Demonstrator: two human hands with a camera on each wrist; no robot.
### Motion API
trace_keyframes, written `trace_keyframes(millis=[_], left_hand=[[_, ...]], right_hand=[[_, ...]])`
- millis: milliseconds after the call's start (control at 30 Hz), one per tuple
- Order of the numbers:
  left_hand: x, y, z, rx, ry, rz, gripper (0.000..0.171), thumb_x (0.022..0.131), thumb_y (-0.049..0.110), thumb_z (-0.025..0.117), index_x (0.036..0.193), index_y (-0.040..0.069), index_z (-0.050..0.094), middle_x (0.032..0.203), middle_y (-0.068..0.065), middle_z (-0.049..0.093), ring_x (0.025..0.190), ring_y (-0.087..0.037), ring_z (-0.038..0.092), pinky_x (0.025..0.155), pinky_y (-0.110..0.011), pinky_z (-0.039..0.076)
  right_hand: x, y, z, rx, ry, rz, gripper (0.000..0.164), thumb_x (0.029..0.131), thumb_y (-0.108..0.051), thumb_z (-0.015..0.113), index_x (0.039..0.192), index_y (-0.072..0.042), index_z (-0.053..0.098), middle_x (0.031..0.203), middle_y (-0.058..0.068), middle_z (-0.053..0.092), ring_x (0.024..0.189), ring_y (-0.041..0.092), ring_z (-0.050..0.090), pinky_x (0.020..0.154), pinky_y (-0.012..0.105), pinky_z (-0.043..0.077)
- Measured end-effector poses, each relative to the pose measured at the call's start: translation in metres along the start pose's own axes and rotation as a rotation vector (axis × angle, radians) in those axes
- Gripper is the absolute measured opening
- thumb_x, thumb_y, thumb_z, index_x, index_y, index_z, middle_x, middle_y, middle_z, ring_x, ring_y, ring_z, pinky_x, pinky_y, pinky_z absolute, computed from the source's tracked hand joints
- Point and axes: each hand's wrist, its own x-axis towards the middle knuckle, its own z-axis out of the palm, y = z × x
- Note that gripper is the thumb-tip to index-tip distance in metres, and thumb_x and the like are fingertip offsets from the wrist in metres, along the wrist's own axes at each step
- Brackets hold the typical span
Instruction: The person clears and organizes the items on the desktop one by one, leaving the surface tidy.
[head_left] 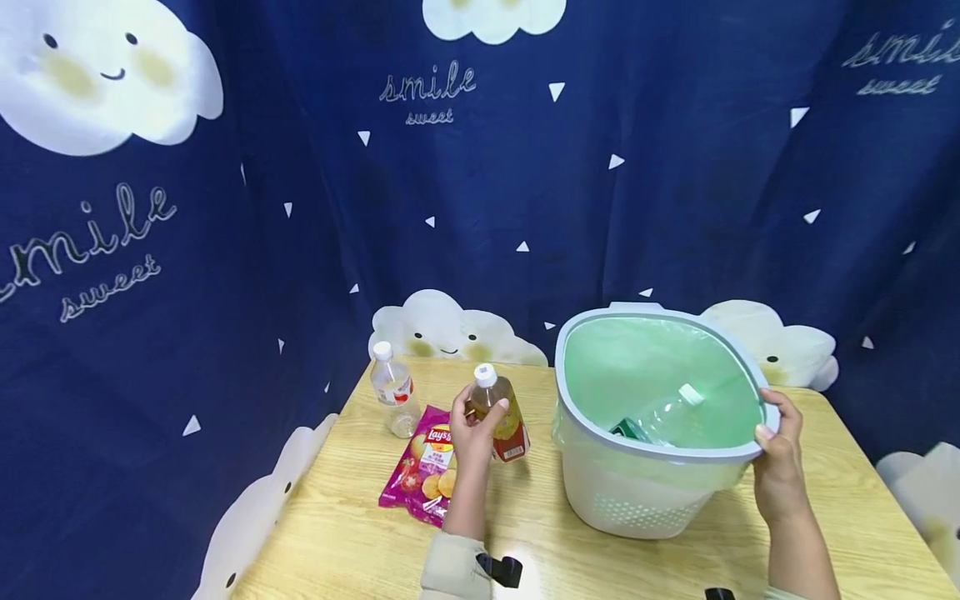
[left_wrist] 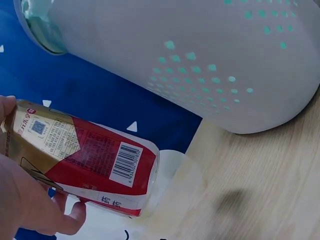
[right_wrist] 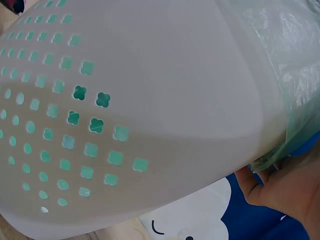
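My left hand [head_left: 476, 421] grips a drink bottle [head_left: 512, 421] with a white cap and a red and gold label, holding it up over the table. In the left wrist view the lower label of the bottle [left_wrist: 95, 155] shows a barcode. My right hand [head_left: 778, 454] holds the rim of a white trash bin [head_left: 637, 500] at its right side, thumb on top. A green bag [head_left: 622, 358] lines the bin, and inside it lies a clear plastic bottle [head_left: 675, 417] with a white cap. In the right wrist view, the fingers [right_wrist: 250, 185] tuck under the bag's overhang.
A purple Lay's chip bag [head_left: 420, 475] lies on the wooden table [head_left: 315, 533], partly behind my left forearm. Behind it stands a clear bottle [head_left: 395, 396] with a white cap. A dark blue curtain [head_left: 487, 192] hangs along the back and left.
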Motion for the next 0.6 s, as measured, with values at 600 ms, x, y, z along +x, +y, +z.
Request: trace_keyframes(millis=[600], left_hand=[[-0.024,0.023,-0.009,-0.009,-0.069,-0.072,0.063,0.074,0.011,0.077,0.130,0.009,0.048,0.109,-0.014,0.054,0.096,-0.024,0.052,0.081,-0.036,0.044]], right_hand=[[0.001,0.002,-0.001,0.027,-0.020,-0.032,0.045,0.085,-0.010,0.039,0.130,-0.017,0.040,0.125,0.008,0.034,0.102,0.017,0.040,0.079,0.021,0.035]])
